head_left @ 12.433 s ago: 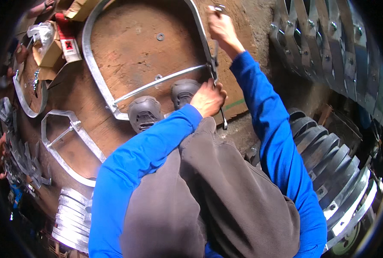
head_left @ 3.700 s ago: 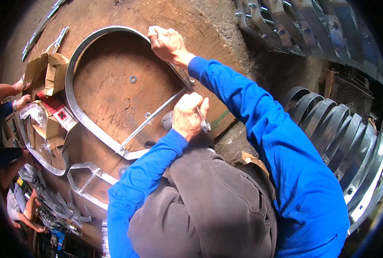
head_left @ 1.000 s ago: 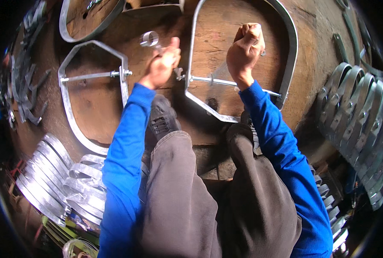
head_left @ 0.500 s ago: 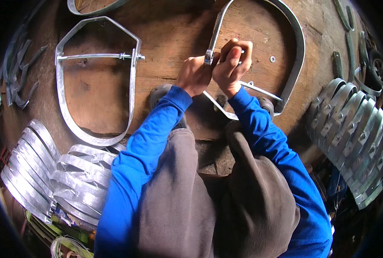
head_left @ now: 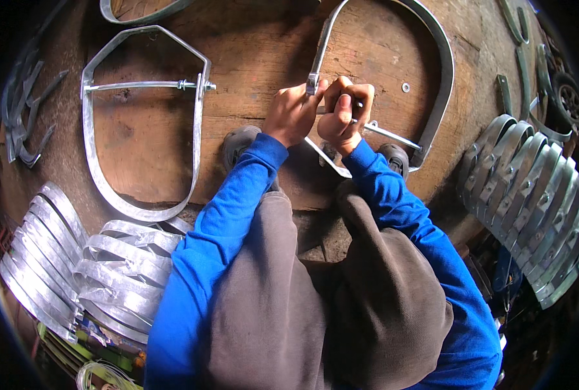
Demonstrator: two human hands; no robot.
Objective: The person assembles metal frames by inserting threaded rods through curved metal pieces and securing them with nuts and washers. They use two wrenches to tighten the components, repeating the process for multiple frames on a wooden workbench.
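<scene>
A galvanized clevis hanger (head_left: 446, 62), a rounded metal loop, lies in front of me. My left hand (head_left: 289, 117) is closed at its left side, fingers around the lower end of the strap there. Beside it, touching or nearly so, my right hand (head_left: 342, 120) makes a fist. A small bit of metal pokes out of that fist; the rest is hidden in the fingers. From behind the right hand a bolt (head_left: 393, 135) runs to the loop's lower right side. Within the loop lies a loose washer (head_left: 405, 87).
A hanger (head_left: 89, 149) with its cross bolt and nuts fitted lies at left on the wooden board (head_left: 250, 58). Stacks of bent straps stand at lower left (head_left: 42, 260) and right (head_left: 529, 195). Loose strips (head_left: 26, 110) lie far left; a small wheel (head_left: 568, 101) is far right.
My right fist has dropped slightly and turned, its thumb now lower. The left hand keeps its place at the strap. The whole view has shifted a little.
</scene>
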